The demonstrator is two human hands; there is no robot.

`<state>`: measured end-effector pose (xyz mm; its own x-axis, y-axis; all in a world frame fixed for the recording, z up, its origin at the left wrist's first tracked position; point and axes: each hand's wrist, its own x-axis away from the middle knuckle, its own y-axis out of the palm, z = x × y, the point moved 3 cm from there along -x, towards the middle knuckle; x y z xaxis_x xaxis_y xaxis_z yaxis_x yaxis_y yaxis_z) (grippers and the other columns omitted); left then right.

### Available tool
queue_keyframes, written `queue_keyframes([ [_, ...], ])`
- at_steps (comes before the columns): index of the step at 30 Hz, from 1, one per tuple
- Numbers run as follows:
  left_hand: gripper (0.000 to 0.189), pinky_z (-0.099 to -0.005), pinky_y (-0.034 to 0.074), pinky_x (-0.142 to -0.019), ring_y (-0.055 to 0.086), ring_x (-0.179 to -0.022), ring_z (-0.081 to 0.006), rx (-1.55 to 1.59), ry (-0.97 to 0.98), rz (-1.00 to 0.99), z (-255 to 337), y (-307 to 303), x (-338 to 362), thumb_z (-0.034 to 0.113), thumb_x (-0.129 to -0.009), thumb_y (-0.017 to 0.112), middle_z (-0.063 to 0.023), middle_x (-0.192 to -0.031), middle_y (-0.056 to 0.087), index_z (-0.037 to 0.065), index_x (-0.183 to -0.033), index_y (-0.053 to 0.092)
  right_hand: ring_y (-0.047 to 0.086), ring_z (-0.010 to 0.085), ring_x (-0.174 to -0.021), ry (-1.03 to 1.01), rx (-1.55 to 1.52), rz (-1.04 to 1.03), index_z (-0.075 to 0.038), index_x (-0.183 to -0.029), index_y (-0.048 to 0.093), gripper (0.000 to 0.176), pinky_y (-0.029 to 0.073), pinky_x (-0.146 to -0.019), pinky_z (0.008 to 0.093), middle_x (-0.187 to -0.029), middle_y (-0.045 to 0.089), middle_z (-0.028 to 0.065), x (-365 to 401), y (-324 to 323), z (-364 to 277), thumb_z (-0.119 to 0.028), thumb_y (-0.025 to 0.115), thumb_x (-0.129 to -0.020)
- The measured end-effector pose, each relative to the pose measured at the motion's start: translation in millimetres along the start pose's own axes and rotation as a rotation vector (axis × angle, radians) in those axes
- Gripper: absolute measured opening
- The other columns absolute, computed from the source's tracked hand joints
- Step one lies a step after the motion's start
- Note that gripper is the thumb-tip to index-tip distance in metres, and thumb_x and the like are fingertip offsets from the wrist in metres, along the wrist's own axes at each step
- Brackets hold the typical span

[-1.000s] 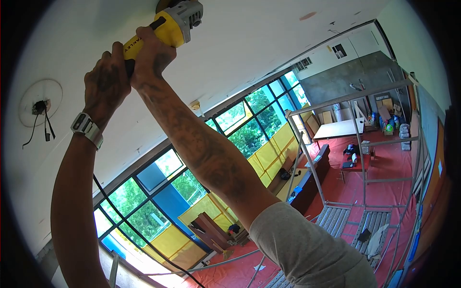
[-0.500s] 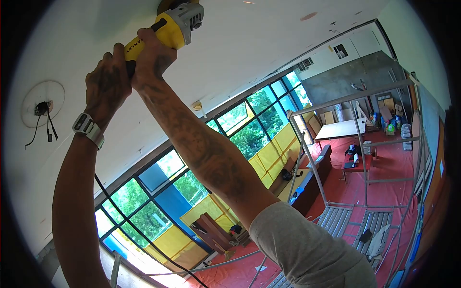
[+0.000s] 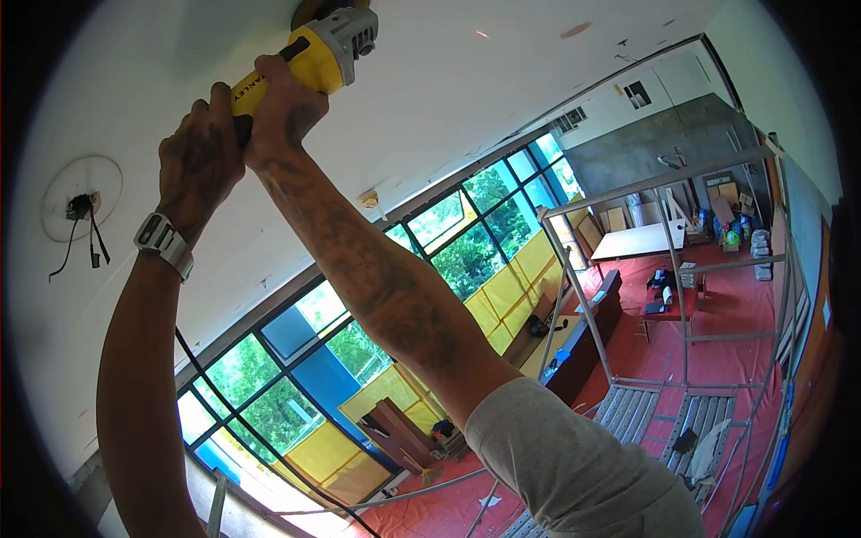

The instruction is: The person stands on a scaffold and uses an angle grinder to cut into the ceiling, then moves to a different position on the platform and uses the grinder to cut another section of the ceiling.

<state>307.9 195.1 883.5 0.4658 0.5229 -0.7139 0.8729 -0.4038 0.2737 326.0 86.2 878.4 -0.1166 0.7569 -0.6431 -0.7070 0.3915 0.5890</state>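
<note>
A yellow and grey angle grinder (image 3: 316, 56) is held overhead, its disc at the white ceiling (image 3: 448, 90) near the top edge. My right hand (image 3: 285, 103) is wrapped round the grinder's yellow body. Close beside it, my left hand (image 3: 199, 148) grips the rear end of the tool, with a watch (image 3: 164, 242) on that wrist. The undersides of the fingers are partly hidden. A black cable (image 3: 242, 412) hangs down behind the left arm. Left of the hands, wires dangle from a hole (image 3: 81, 206) inside a drawn circle on the ceiling.
Metal scaffold tubes (image 3: 664, 175) and slatted platforms (image 3: 628, 412) stand at the right. Below lies red floor covering (image 3: 726, 309), with a white-topped table (image 3: 637, 241) farther back. Windows (image 3: 489, 193) and yellow panels (image 3: 516, 282) line the far side. A small ceiling fitting (image 3: 369, 199) is behind the right forearm.
The grinder and both hands have shifted very slightly left against the view. A small bright streak on the ceiling sits farther right and lower. Both hands keep their grip.
</note>
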Motion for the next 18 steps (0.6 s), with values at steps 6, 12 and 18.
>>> queue_keyframes([
  [6,0.024,-0.0431,0.057,-0.053,0.072,-0.071,-0.0299,-0.007,-0.005,-0.011,-0.4,-2.2,-1.0,0.026,-0.102,0.058,-0.0132,-0.079,0.065,0.004,-0.108,0.05,0.06,0.0215,-0.078,0.013,0.0,-0.004,0.001,-0.103,0.056,0.037,0.054,-0.07,0.0402,-0.091,0.058,0.0076,1.3,1.4,-2.4,-0.01,0.077,-0.074],
  [12,0.024,-0.0438,0.057,-0.055,0.072,-0.072,-0.0302,0.006,-0.013,-0.017,0.0,-2.1,-1.4,0.026,-0.101,0.059,-0.0133,-0.08,0.065,0.005,-0.108,0.05,0.057,0.0176,-0.077,0.046,-0.014,-0.005,-0.003,-0.096,0.054,0.028,0.049,-0.071,0.0363,-0.087,0.056,0.0039,4.6,4.0,-8.0,-0.005,0.072,-0.074],
  [18,0.025,-0.0442,0.058,-0.056,0.073,-0.075,-0.0306,-0.011,-0.028,-0.043,1.4,-5.2,-1.9,0.026,-0.101,0.06,-0.0139,-0.082,0.066,0.004,-0.109,0.05,0.057,0.0178,-0.079,0.04,-0.034,0.004,-0.003,-0.097,0.055,0.029,0.049,-0.072,0.0358,-0.089,0.057,0.004,3.3,4.0,-5.0,-0.004,0.071,-0.074],
])
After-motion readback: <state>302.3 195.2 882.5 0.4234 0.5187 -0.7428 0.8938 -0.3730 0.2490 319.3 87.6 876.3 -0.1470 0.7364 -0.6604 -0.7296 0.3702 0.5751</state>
